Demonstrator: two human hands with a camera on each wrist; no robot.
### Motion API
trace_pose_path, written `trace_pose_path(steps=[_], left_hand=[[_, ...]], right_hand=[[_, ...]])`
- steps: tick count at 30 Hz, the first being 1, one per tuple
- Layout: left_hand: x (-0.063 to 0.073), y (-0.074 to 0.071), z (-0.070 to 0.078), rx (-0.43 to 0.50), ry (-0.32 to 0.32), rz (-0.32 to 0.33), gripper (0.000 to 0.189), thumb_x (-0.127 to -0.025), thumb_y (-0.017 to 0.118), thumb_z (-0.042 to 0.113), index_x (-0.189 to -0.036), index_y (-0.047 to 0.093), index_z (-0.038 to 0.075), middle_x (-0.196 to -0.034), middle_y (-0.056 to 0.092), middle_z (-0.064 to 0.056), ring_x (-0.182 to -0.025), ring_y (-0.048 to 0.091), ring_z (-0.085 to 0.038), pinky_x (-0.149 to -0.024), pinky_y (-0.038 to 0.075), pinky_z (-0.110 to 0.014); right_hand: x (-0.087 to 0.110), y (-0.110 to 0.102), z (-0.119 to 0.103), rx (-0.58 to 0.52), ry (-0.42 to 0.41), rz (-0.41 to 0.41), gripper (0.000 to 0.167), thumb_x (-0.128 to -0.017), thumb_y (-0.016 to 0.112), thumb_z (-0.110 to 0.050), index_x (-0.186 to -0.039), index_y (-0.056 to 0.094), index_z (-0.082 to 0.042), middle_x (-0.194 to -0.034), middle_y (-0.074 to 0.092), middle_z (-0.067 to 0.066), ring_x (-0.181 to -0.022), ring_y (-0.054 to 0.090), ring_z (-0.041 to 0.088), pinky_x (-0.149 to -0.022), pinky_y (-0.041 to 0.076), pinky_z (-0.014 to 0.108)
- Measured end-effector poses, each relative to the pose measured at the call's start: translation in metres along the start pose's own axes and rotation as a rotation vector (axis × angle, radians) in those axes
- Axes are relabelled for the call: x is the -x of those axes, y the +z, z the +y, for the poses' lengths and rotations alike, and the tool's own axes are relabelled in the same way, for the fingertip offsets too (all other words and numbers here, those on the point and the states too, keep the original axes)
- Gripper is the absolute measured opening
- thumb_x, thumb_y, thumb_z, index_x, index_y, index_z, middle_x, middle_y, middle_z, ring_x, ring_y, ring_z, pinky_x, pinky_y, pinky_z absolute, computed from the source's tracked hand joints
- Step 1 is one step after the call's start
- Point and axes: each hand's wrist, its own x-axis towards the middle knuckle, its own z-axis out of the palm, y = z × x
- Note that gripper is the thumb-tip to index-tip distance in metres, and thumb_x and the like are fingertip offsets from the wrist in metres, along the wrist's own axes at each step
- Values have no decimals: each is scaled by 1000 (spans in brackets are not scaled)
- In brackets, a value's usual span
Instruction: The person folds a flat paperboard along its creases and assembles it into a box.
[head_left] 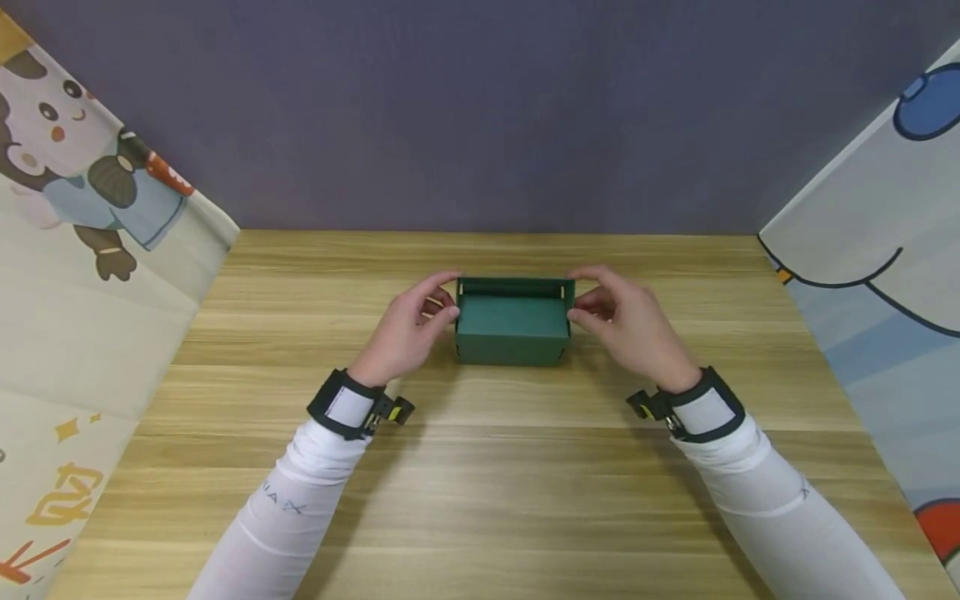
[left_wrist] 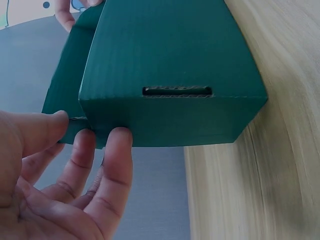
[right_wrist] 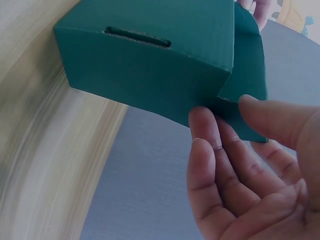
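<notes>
A green cardboard box [head_left: 512,318] stands on the wooden table, its lid [left_wrist: 67,82] raised along the far side. At the lid's left end, my left hand [head_left: 408,331] pinches the side flap between thumb and fingers; other fingertips touch the box's end wall. My right hand [head_left: 632,323] grips the opposite end of the lid [right_wrist: 250,67] likewise, its thumb on the flap edge and fingers against the side wall. A narrow slot [left_wrist: 177,92] shows near one edge in the left wrist view, and a matching slot [right_wrist: 137,37] appears in the right wrist view. The box's inside is hidden.
The wooden table [head_left: 510,492] spreads around the box. Behind it rises a dark blue-grey panel [head_left: 487,117]. Cartoon-printed cloths hang at the left [head_left: 97,333] and right [head_left: 862,250] sides.
</notes>
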Motion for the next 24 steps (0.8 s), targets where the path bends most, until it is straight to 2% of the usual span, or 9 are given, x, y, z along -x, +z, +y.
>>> trace_pose_path(steps=[4,9,12,14,16,17,19,24], left_hand=[[0,0,-2,-1,26,14,44,-96,60,14,-137,50,27,-101,61,-5,-91,65,-21,-76,55,-33],[1,-2,0,99,-15,20,39,-94,60,13,-132,55,25,-103,60,-9,-86,67,-28,-71,57,-38],[0,-2,2,154,-53,31,33,-97,58,26,-129,58,20,-104,60,-10,-82,69,-33,-70,58,-43],[-1,-2,3,176,-72,38,37,-97,56,39,-127,60,18,-105,59,-10,-80,69,-33,-69,59,-43],[-2,-2,4,176,-92,41,44,-96,53,48,-125,60,16,-107,59,-8,-79,70,-30,-69,59,-41],[-1,-3,9,172,-107,39,45,-97,53,48,-124,61,14,-108,59,-9,-80,70,-30,-69,59,-40],[-2,-4,10,175,-126,38,45,-96,53,49,-122,61,13,-108,59,-8,-79,70,-28,-70,59,-41],[0,-7,20,183,-163,17,39,-99,53,37,-123,60,7,-111,58,-13,-82,70,-32,-69,59,-37]], right_hand=[[2,2,0,-12,1,0,44,-87,72,-18,-128,55,-22,-96,73,-3,-84,67,8,-66,53,29],[2,2,-1,-70,42,6,35,-93,65,-32,-125,59,-22,-99,73,-1,-83,69,9,-68,56,30],[1,1,-2,-134,97,7,35,-95,58,-42,-121,64,-20,-98,73,2,-79,71,12,-68,58,33],[-1,1,-2,-181,136,2,38,-95,55,-46,-117,66,-17,-98,72,3,-77,71,16,-68,59,33],[-2,1,-3,-227,169,-3,40,-95,54,-47,-114,67,-14,-98,71,6,-78,72,19,-68,60,33],[-2,1,-3,-244,186,-7,40,-96,54,-46,-113,68,-12,-99,71,7,-79,72,20,-68,60,32],[-3,-2,-9,-260,210,-13,37,-97,55,-41,-111,68,-9,-98,71,10,-79,72,22,-69,60,33],[-5,-3,-11,-246,247,-27,32,-97,57,-34,-108,69,-7,-96,72,12,-74,71,14,-69,60,34]])
